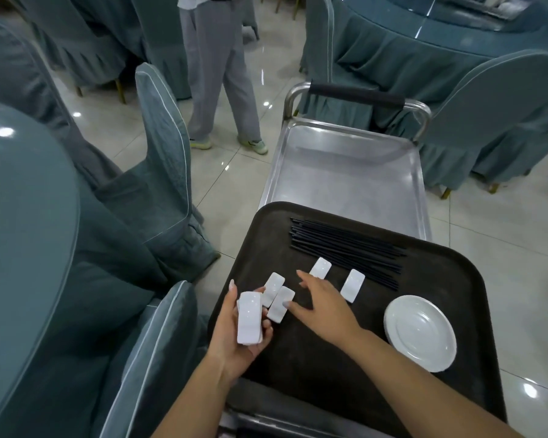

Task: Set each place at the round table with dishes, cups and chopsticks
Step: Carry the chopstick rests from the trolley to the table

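A dark tray [450, 276] lies on a steel cart. My left hand [238, 336] grips a small stack of white chopstick rests [250, 317] over the tray's left edge. My right hand [323, 305] reaches across the tray with fingers spread, its thumb touching a white rest [280, 306] and its fingers by another rest [320, 267]. Two more rests [273, 287] [352, 285] lie loose on the tray. A bundle of black chopsticks [345, 245] lies along the far side. A stack of white saucers [421, 333] sits at the right.
The steel cart [345, 165] has a bare top shelf and a handle at the far end. A round table with blue-grey cloth [23, 216] is at my left, with covered chairs [162, 137] around it. A person in grey trousers [215, 74] stands ahead. Another covered table [456, 42] is at far right.
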Demonstrator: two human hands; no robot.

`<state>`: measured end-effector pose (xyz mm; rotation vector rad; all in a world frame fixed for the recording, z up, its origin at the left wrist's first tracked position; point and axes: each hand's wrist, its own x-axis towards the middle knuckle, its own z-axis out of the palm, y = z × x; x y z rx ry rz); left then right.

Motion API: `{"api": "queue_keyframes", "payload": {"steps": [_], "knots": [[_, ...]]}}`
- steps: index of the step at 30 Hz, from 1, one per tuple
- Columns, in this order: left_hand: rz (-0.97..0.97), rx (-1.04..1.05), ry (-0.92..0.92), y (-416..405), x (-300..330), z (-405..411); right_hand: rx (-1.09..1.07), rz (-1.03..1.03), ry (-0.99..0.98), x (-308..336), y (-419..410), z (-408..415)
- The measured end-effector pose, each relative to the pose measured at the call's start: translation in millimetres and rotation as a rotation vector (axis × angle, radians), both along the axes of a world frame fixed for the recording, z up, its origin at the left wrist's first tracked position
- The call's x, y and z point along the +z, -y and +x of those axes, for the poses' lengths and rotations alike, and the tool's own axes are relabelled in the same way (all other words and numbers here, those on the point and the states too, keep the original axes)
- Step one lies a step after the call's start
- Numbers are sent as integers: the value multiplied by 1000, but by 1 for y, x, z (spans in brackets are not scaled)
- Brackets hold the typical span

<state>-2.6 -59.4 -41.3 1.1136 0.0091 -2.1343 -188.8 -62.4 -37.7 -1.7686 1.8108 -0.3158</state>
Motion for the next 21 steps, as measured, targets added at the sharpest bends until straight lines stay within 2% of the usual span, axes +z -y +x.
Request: {"api": "queue_keyframes", "payload": {"steps": [4,11,17,21], "knots": [[-11,-10,-13,-2,1,7,125,62,-181,-23,5,2],[-8,-23,-1,5,2,15,250,-37,-280,-41,15,20],[-17,-74,-85,3,0,20,247,-140,-320,-56,11,22],[-35,-97,-113,3,3,17,230,-150,-254,-55,7,19]]}}
